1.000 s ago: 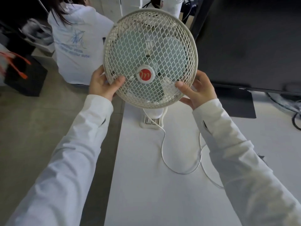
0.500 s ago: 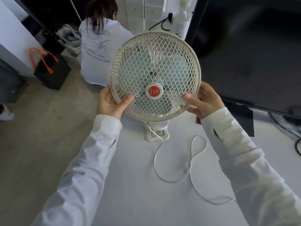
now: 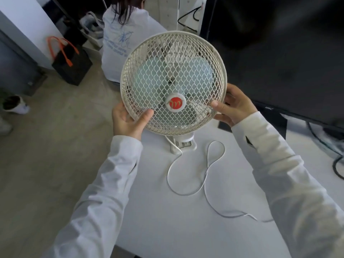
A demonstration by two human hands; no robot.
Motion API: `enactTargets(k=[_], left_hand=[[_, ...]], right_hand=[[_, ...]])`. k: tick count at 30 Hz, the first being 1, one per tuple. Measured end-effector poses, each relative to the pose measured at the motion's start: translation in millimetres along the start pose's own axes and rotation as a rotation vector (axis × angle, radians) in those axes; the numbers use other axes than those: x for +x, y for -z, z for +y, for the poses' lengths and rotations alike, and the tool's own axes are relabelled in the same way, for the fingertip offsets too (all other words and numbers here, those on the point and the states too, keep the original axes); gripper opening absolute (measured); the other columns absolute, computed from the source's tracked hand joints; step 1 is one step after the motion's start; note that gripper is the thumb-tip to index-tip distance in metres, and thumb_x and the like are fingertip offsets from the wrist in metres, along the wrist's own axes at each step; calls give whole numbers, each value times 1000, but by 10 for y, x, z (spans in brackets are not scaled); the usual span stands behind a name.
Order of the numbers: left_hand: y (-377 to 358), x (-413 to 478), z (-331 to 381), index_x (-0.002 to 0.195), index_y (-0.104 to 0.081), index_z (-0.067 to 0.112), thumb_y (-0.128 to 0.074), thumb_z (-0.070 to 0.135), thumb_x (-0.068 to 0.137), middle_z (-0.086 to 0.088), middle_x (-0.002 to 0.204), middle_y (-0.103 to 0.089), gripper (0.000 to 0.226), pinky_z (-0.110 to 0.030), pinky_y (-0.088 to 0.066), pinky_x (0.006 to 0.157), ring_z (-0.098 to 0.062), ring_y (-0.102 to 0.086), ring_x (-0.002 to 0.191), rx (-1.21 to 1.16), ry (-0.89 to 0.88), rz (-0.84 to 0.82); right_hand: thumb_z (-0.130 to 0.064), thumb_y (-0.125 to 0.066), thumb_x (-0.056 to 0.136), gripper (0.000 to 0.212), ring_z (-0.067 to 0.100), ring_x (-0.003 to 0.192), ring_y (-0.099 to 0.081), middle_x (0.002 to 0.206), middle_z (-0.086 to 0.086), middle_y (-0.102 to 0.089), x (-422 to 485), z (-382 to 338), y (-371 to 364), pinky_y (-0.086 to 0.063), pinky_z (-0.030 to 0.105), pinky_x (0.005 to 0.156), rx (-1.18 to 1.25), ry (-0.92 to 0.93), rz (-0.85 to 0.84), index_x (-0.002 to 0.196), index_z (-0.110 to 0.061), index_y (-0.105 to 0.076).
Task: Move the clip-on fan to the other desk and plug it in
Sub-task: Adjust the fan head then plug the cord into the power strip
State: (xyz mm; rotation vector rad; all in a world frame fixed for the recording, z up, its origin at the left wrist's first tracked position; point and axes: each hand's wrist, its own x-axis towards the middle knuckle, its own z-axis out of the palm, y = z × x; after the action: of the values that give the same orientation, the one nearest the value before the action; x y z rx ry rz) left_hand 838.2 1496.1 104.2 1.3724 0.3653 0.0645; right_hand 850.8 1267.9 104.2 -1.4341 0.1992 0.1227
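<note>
A cream clip-on fan (image 3: pixel 173 75) with a round mesh guard and a red hub badge faces me, over the far left corner of the white desk (image 3: pixel 167 220). My left hand (image 3: pixel 128 121) grips the guard's lower left rim, thumb on the mesh. At the lower right rim my right hand (image 3: pixel 232 107) holds the other side. The fan's clip base (image 3: pixel 183 143) shows just below the guard, at the desk surface. From it a white cord (image 3: pixel 204 175) loops across the desk and runs off to the right under my sleeve; its plug is hidden.
A large black monitor (image 3: pixel 279 53) stands right behind the fan, with dark cables (image 3: pixel 335 157) at the right. On the floor to the left, a person in a white top (image 3: pixel 119 43) crouches beside a black bag with orange handles (image 3: pixel 72 66). A shoe (image 3: pixel 14 106) lies at far left.
The view has tilted downward, so the fan and both hands appear lower in frame. Both hands keep the same grip on the guard. More of the cord's loops now shows on the desk.
</note>
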Motion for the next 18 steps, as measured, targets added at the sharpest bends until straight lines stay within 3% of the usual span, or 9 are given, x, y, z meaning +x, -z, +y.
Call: enactTargets(k=[3, 4, 7, 10, 14, 18], left_hand=[[54, 16, -25, 107, -48, 20, -66, 2, 73, 12, 101, -68, 43, -58, -45, 96, -10, -63, 99, 71, -43, -48], [55, 18, -30, 101, -49, 26, -66, 7, 71, 15, 96, -68, 40, -57, -45, 96, -6, -64, 95, 84, -55, -69], [85, 38, -45, 99, -44, 28, -66, 9, 71, 12, 104, -59, 40, -57, -45, 97, -3, -63, 94, 78, -53, -74], [98, 65, -60, 96, -46, 31, -66, 6, 73, 9, 104, -59, 40, -58, -45, 96, -6, -63, 94, 85, -66, -88], [80, 61, -84, 122, -32, 5, -63, 2, 76, -5, 117, -52, 56, -59, -43, 98, -24, -55, 111, 50, -47, -51], [109, 22, -155, 126, -28, 0, -66, 9, 72, -17, 130, -48, 66, -44, -45, 101, -27, -51, 119, 112, -96, -97]], right_hand=[[-5, -65, 79, 41, 28, 120, -54, 106, -4, -61, 21, -7, -39, -58, 39, 79, -44, 5, -7, 114, -18, -49], [-6, -65, 79, 41, 28, 120, -54, 106, -4, -61, 31, -8, -50, -58, 40, 81, -52, 4, -7, 114, -18, -48], [-7, -66, 79, 41, 27, 121, -53, 105, -6, -61, 49, 0, -73, -56, 44, 84, -66, -7, 5, 113, -20, -48], [-9, -66, 78, 41, 27, 119, -54, 105, -7, -61, 66, -5, -80, -58, 40, 80, -79, -8, 10, 113, -21, -48], [-11, -66, 79, 43, 23, 113, -58, 107, -7, -61, 33, -28, -112, -59, 33, 78, -99, -21, 19, 116, -21, -47], [-13, -63, 82, 51, 21, 119, -54, 127, 7, -57, -73, -15, -145, -52, 38, 90, -125, -44, 142, 129, -14, -43]])
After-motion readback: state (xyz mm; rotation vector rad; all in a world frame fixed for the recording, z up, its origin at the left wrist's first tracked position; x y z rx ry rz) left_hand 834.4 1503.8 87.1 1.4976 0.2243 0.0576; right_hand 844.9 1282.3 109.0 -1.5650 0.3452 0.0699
